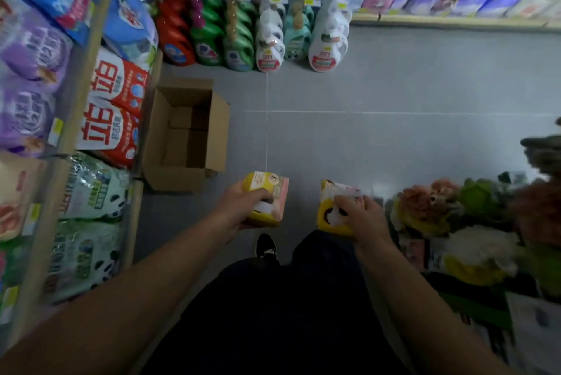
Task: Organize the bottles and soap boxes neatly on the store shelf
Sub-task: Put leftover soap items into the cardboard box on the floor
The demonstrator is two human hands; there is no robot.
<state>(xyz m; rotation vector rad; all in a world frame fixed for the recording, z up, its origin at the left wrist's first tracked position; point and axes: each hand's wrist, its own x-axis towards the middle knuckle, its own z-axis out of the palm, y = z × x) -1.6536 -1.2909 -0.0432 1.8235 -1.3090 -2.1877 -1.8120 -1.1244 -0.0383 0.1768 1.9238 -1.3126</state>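
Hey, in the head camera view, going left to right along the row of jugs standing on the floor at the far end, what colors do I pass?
Red jug → green jug → second green jug → white jug → teal bottle → white jug with a red label.

Both forearms outstretched, left hand (239, 207) and right hand (362, 213) each gripping.

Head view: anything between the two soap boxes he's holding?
Nothing between them. The left box and right box are apart, with only bare grey floor showing in the gap. A shoe sits lower, below it.
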